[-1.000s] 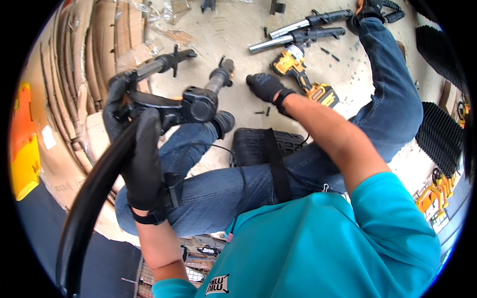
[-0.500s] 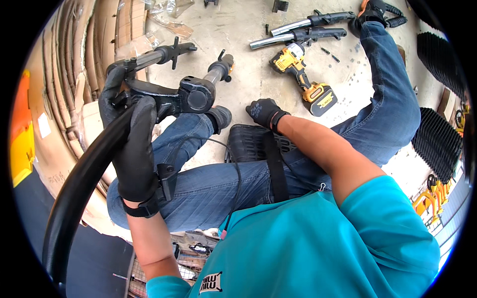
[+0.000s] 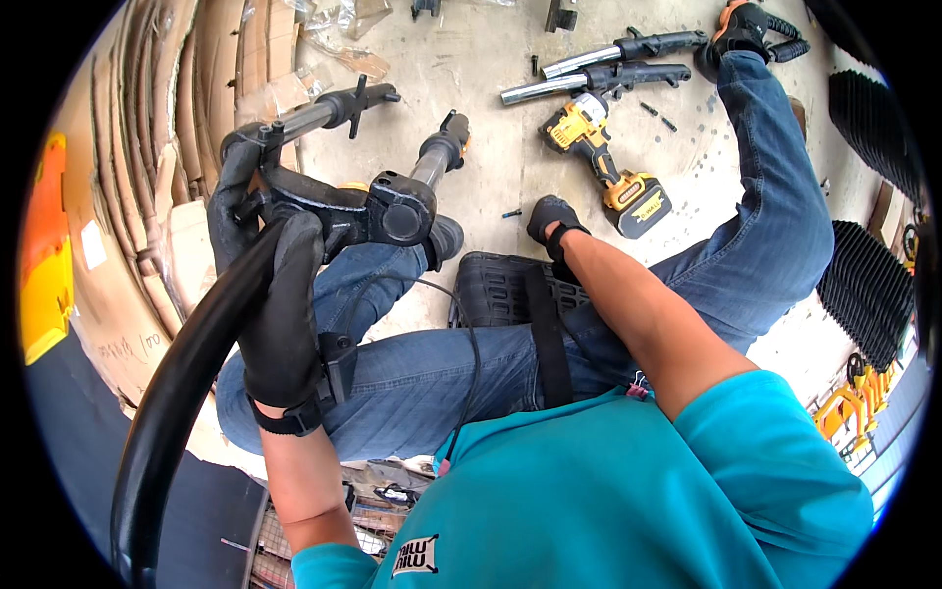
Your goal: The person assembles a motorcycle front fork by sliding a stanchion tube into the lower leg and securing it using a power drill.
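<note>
Holding fork (image 3: 399, 218) in curled left hand (image 3: 280, 329); likely heavy, stiff, best held by tube (image 3: 169, 417). Can't tell grip of right hand (image 3: 552, 218), near bolt (image 3: 511, 213).

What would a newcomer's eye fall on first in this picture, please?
Probably the yellow power tool on the pale floor, beyond the gloved right hand, with two metal shafts lying just past it. At left, the gloved left hand grips a black curved tube near a forked metal part.
</note>
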Demonstrator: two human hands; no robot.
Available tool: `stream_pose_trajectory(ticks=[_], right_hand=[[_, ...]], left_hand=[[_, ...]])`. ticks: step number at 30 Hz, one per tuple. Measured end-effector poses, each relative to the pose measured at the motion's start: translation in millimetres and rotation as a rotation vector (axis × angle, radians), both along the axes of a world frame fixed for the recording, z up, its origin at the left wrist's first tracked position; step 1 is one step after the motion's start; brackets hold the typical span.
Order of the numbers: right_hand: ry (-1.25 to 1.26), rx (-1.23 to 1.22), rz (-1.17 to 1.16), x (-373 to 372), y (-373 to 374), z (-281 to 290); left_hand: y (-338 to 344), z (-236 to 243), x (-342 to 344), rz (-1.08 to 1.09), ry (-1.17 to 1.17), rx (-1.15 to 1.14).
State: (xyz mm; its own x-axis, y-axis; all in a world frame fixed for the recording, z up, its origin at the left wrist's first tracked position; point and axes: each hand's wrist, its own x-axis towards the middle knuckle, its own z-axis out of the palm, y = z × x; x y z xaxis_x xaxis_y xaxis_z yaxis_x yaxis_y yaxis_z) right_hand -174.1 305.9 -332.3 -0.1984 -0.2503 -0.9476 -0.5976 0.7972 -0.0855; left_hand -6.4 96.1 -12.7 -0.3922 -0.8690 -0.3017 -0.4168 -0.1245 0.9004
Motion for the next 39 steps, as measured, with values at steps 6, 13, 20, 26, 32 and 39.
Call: stream_pose_trajectory(ticks=[6,13,20,26,32,39], right_hand=[[0.16,-0.139,-0.174,19,5,-14],[0.1,-0.135,-0.165,9,-4,0],[-0.462,-0.217,-0.495,-57,-60,81],[-0.757,-0.872,-0.534,-71,-116,201],[-0.852,-1.067,-0.443,-53,-146,231],[-0.76,-1.14,-0.396,-49,-150,236]], left_hand=[[-9,0,15,-0.093,-0.045,0.054],[-24,-1,10,-0.043,0.03,0.08],[-34,-7,14,-0.075,0.106,0.089],[-34,-9,39,-0.038,-0.057,0.14],[-35,-2,23,-0.07,-0.004,0.138],[-34,-5,21,-0.068,0.102,0.16]])
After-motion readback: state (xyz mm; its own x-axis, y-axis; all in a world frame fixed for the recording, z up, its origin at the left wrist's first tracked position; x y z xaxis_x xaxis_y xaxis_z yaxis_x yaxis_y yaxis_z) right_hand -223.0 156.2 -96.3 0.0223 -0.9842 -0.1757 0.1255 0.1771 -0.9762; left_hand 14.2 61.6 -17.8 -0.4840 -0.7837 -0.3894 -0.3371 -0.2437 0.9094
